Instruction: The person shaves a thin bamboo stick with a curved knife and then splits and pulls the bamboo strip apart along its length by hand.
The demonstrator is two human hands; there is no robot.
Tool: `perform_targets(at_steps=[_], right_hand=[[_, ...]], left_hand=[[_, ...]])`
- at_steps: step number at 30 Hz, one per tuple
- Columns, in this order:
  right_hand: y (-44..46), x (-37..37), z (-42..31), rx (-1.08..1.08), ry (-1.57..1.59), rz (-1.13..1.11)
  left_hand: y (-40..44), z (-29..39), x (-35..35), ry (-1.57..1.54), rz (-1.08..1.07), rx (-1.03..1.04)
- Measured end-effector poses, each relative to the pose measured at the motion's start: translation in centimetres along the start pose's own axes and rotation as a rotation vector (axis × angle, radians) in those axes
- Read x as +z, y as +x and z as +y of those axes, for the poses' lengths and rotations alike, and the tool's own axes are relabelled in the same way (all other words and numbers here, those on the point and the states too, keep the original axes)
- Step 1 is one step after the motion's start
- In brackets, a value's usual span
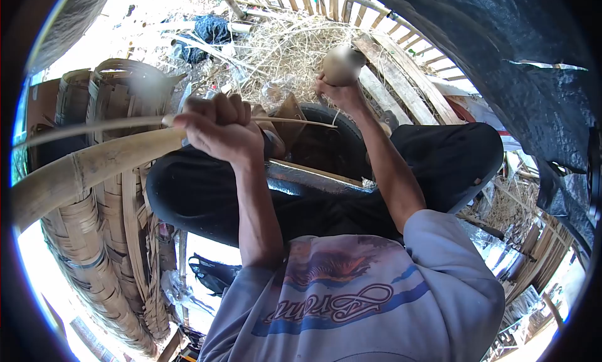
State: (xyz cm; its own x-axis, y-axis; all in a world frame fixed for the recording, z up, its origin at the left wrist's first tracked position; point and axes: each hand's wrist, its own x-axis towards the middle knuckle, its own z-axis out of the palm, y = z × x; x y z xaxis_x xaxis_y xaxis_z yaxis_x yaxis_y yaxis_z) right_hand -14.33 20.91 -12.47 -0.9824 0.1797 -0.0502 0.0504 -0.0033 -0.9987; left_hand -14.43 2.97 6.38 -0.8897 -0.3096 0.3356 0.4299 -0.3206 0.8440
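Note:
My left hand (219,123) is closed in a fist around a thin bamboo strip (295,120). The strip runs from the far left, through the fist, to a tip above a dark round tub or tyre (357,133). Just beneath this hand ends a thick bamboo pole (94,164). Farther forward and to the right, my right hand (342,93) has its fingers curled at a rounded brown shape (342,67). That shape is blurred, so its kind cannot be made out. A brown wedge-shaped piece (291,120) stands at the tub's left side.
Woven bamboo strips (81,255) lie in bundles on the left. Straw (295,42) covers the ground ahead, with wooden planks (401,79) at its right. A slatted bamboo fence (345,4) stands behind. Dark plastic sheeting (533,79) hangs at the right. My crossed legs (200,196) surround the tub.

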Motion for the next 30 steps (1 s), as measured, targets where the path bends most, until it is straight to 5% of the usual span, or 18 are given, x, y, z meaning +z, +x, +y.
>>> perform_targets(at_steps=[15,18,19,21,24,27,30], right_hand=[[-1.5,0.6,0.1,0.03,-0.058,-0.046],[-2.4,0.7,4.3,0.021,-0.402,-0.128],[-3.5,0.4,3.3,0.163,-0.469,-0.163],[-3.8,0.8,4.3,0.016,-0.55,-0.037],[-1.9,-0.1,5.4,0.231,-0.293,-0.038],[-0.6,-0.2,1.6,0.108,0.024,0.021],[-1.3,0.0,5.4,0.106,-0.113,-0.01]], left_hand=[[-1.3,-1.1,0.9,-0.045,0.004,-0.012],[-1.2,-1.0,1.0,-0.031,0.006,-0.022],[-1.1,-1.1,1.0,-0.038,0.001,-0.014],[-0.8,-1.1,0.6,-0.018,-0.02,0.014],[-0.9,-0.9,0.2,-0.001,0.035,-0.031],[-0.7,-1.1,0.0,-0.063,0.028,-0.004],[-0.6,-0.9,0.3,-0.084,0.037,-0.027]])
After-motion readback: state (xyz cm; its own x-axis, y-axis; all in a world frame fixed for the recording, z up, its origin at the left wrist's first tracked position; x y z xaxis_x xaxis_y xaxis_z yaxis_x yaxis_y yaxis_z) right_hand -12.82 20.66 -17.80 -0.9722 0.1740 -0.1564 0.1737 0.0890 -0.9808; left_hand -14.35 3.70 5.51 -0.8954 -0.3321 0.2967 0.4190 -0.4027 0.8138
